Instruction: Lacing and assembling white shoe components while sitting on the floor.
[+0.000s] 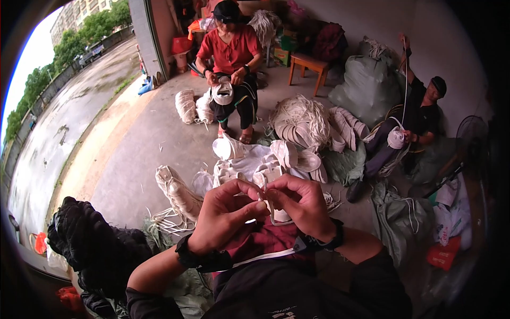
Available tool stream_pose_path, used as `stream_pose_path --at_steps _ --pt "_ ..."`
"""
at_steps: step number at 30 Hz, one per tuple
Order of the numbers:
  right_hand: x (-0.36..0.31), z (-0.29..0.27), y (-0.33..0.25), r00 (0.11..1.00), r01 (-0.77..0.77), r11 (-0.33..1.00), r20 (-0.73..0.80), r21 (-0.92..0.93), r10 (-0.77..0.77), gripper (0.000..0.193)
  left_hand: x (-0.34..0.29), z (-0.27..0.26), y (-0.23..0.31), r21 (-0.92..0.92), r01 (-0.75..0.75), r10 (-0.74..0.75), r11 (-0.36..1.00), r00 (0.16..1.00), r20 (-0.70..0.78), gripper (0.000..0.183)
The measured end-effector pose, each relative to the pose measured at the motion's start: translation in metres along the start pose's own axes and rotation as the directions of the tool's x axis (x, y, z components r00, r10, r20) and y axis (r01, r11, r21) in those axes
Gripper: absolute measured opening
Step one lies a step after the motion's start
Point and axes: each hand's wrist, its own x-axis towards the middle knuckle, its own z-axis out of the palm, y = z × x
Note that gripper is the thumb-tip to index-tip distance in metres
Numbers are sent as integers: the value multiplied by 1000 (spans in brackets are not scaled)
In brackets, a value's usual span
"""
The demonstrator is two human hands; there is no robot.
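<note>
My left hand (pixel 231 210) and my right hand (pixel 300 207) meet in front of my chest, both with thumb and fingers pinched together. Between them they grip a thin white cord (pixel 272 215), which hangs in a small loop below my fingertips. Just beyond my hands, white pieces shaped like shoe uppers (pixel 226 173) lie on a pale sheet. A dark red cloth (pixel 255 242) with a white edge covers my lap. Whatever the cord passes through is hidden behind my fingers.
Nested white pieces (pixel 178 194) with trailing cords lie to the left, beside a black padded garment (pixel 90 244). Ahead, a person in red (pixel 231 50) handles a white piece. Another person (pixel 425 106) pulls a long cord at right, near a large pile (pixel 303 122) and a fan (pixel 470 133).
</note>
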Motion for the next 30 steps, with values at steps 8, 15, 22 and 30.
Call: stream_pose_path --at_steps 8,15,22,30 --pt "1 13 4 1000 9 998 -7 -57 -9 14 -2 -10 -5 31 -52 53 998 998 -28 12" --pt "-3 6 11 998 61 992 -11 -111 -63 12 2 -9 -15 25 -19 21 999 999 -44 14" --pt "-10 -1 4 990 126 977 -45 -170 -136 10 6 2 -21 39 -58 60 998 997 -52 13" --pt "-23 -10 -3 971 206 941 -59 -268 -230 10 5 21 -24 15 -64 65 998 995 -79 14"
